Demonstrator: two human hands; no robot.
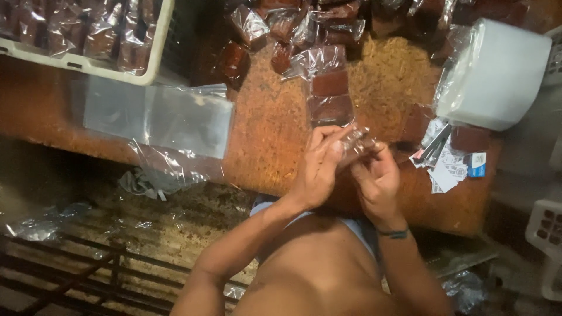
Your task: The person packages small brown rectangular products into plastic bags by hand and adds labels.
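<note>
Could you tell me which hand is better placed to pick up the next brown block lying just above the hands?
Probably the left hand: its fingertips lie directly below the nearest block. The right hand sits further off, and both hands grip the clear bag.

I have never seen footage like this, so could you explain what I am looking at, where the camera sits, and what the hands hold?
There is no machine here: the one picture comes from a camera worn on a person's head, looking down. Their left hand and right hand together pinch a small crinkled clear plastic wrapper. Below lies a worn brown table with dark brown wrapped blocks, a stack of flat clear plastic bags, a white plastic crate holding more blocks, and a white plastic-covered stack.
</note>
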